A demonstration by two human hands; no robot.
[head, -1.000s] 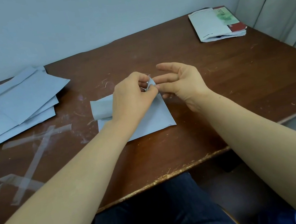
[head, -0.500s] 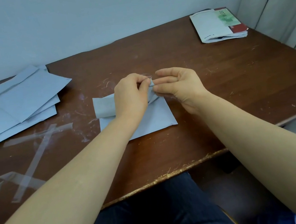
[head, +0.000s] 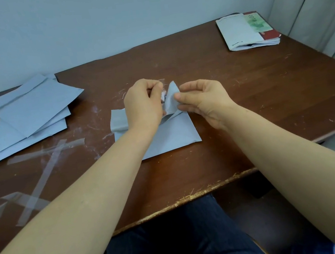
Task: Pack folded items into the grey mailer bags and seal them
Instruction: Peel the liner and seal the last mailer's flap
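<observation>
A grey mailer bag (head: 172, 135) lies flat in the middle of the brown table (head: 245, 97). Its top flap (head: 172, 98) is lifted and twisted upright at the right corner. My left hand (head: 143, 104) pinches something small and pale at the flap's edge, possibly the adhesive strip's liner. On the other side, my right hand (head: 201, 97) holds the raised flap corner between thumb and forefinger. What is inside the bag is hidden.
A fanned stack of grey mailer bags (head: 32, 113) lies at the back left. A pile of folded papers (head: 248, 30) sits at the back right corner. Old tape strips (head: 43, 168) cross the table's left side. A curtain (head: 318, 4) hangs on the right.
Both hands have drawn slightly apart and the flap corner has been pulled up, standing higher and more twisted than before. The bag's body has stayed in place.
</observation>
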